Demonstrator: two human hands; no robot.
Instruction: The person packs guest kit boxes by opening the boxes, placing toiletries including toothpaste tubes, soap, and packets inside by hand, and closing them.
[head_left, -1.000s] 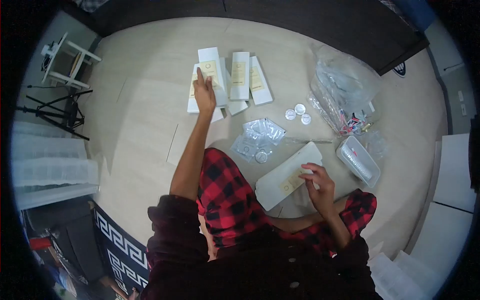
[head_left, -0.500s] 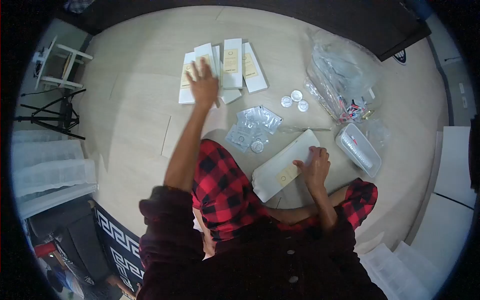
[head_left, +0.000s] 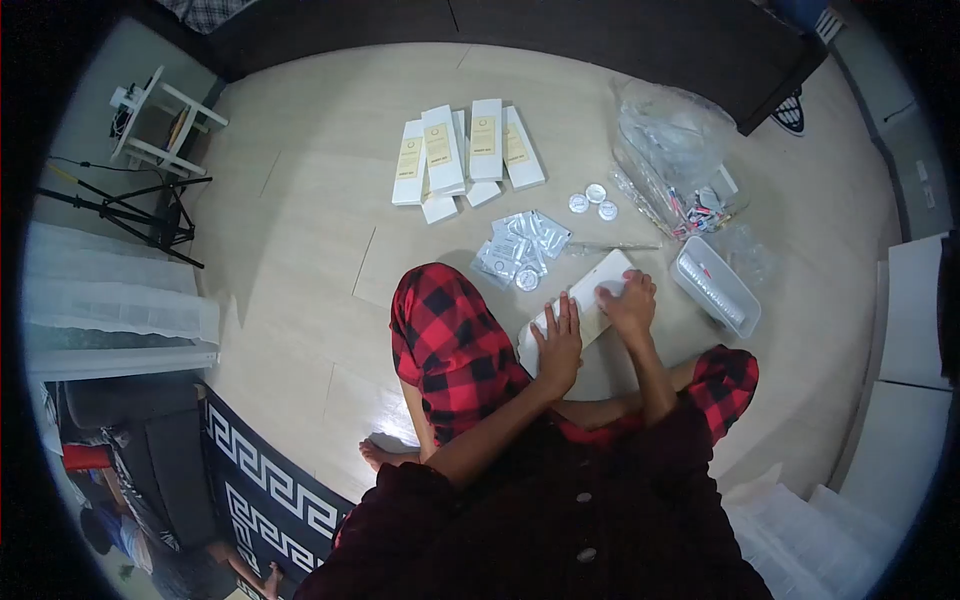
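Note:
My left hand (head_left: 560,348) lies with its fingers spread on the lower left part of a white box or stack of boxes (head_left: 612,268) in front of my lap. Over the same item's right side rests my right hand (head_left: 628,303), its fingers bent and partly apart. Between the hands a bit of the beige label shows. Just beyond are silver packets (head_left: 515,243) with a round silver piece (head_left: 527,280) on them. Farther off, several white boxes with beige labels (head_left: 438,145) lie fanned and overlapping on the floor.
Three round silver pieces (head_left: 596,193) lie right of the packets. A clear tray (head_left: 715,287) holds more of them. Behind it is a large plastic bag (head_left: 672,135) with small coloured items. A dark furniture front (head_left: 480,55) bounds the far side. Another person (head_left: 190,570) is at lower left.
My left hand has left the fanned boxes and come back to the white item near my lap. My right hand stays there. The camera view has shifted.

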